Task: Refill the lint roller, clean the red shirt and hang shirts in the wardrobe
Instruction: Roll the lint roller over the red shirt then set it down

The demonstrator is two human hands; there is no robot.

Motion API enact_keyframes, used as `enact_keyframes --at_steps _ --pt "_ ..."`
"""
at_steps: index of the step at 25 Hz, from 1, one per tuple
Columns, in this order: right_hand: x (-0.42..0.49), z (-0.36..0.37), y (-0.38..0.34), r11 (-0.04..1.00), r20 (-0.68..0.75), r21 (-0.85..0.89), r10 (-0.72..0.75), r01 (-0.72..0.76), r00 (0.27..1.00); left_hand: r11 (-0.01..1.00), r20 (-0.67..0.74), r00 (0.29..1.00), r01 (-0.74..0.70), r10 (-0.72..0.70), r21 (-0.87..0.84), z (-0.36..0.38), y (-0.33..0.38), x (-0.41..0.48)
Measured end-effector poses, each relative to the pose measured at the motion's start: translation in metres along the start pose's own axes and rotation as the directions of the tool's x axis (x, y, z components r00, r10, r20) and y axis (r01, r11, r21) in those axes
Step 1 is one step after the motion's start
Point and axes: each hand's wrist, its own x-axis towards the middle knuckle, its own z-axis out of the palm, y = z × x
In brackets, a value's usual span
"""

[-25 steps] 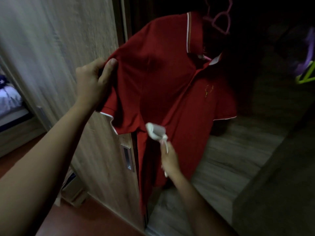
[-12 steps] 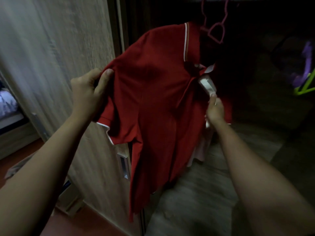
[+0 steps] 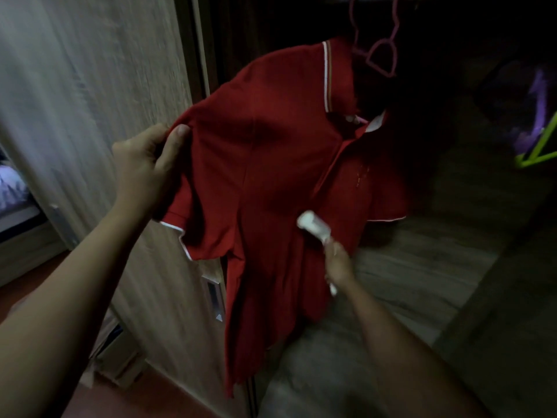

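Currently: cleaning stage, mid-task by my read.

Progress
- lint roller [image 3: 313, 226] shows a white head, so the refill is prob. done (judgement; the sheet surface is blurred).
- red shirt [image 3: 271, 176] is on a pink hanger [image 3: 382, 55] at the open wardrobe, front facing the camera. The hanger's top runs into dark, so can't tell whether it sits on a rail.
- Roller head is on the shirt front, right of the placket and below the chest logo. Upper front, far sleeve and hem are away from the roller; whether they need passes, can't tell.
- Left to do, approx.: finish rolling, put the roller down, hang the shirts inside. A green hanger [image 3: 539, 149] w/ a purple garment [image 3: 536, 110] shows deep at right; no other shirt is clearly visible.

Hands
- left hand [image 3: 147, 167]: arm comes from lower left, reaching up and fwd. Thumb on top and fingers behind pinch the near sleeve at the shoulder seam, drawing the cloth toward the wardrobe door [image 3: 90, 86]. The fabric looks fairly taut betw. this grip and the collar.
- right hand [image 3: 339, 262]: arm comes from lower right, wrist about straight. Fingers are wrapped round the roller handle, w/ the handle end sticking out below the fist. The head points up-left and touches the cloth.
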Motion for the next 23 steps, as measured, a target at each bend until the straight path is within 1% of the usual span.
enact_keyframes --at_steps 2,4,7,9,11,12,14,16,17,18,20,23 --pt "0.034 -0.042 -0.039 0.996 -0.116 -0.015 -0.094 0.093 0.989 1.000 -0.014 1.000 0.009 -0.009 0.006 0.002 -0.001 -0.001" --pt "0.063 -0.068 -0.059 0.988 -0.198 -0.049 -0.152 0.145 0.968 1.000 -0.022 1.000 0.015 -0.015 0.009 0.003 -0.001 -0.001" --pt "0.075 -0.071 -0.059 0.986 -0.217 -0.051 -0.167 0.160 0.962 1.000 -0.020 1.000 0.010 -0.010 0.007 0.003 -0.001 -0.002" --pt "0.061 -0.043 -0.034 0.987 -0.130 -0.044 -0.158 0.154 0.979 1.000 -0.029 0.999 0.015 -0.015 0.001 0.003 -0.001 -0.002" --pt "0.031 0.002 0.015 0.997 0.048 -0.028 -0.065 0.066 0.997 1.000 -0.032 0.999 0.027 -0.027 -0.004 0.003 -0.002 -0.002" --pt "0.008 0.025 0.042 1.000 0.138 -0.016 -0.014 0.016 0.990 0.999 -0.029 0.999 0.029 -0.029 -0.017 0.004 -0.002 -0.002" --pt "-0.032 0.060 0.093 0.993 0.266 -0.051 0.116 -0.106 0.957 0.999 -0.025 0.999 0.030 -0.030 -0.033 0.004 -0.001 -0.002" --pt "-0.051 0.070 0.118 0.980 0.294 -0.096 0.194 -0.173 0.936 0.999 -0.017 0.999 0.031 -0.032 -0.031 0.004 -0.002 -0.003" --pt "-0.047 0.066 0.119 0.981 0.271 -0.085 0.191 -0.174 0.943 0.999 -0.011 1.000 0.028 -0.028 -0.036 0.003 0.000 -0.003" --pt "-0.036 0.058 0.114 0.987 0.234 -0.078 0.159 -0.144 0.959 0.999 -0.006 1.000 0.023 -0.023 -0.038 0.003 0.001 -0.002" --pt "-0.003 0.032 0.087 0.998 0.133 -0.059 0.036 -0.028 0.990 0.998 -0.007 1.000 0.027 -0.027 -0.062 0.002 0.002 -0.002" --pt "0.046 -0.014 0.019 0.988 -0.001 -0.069 -0.138 0.138 0.990 0.997 -0.017 0.999 0.034 -0.035 -0.066 0.004 0.006 -0.003"
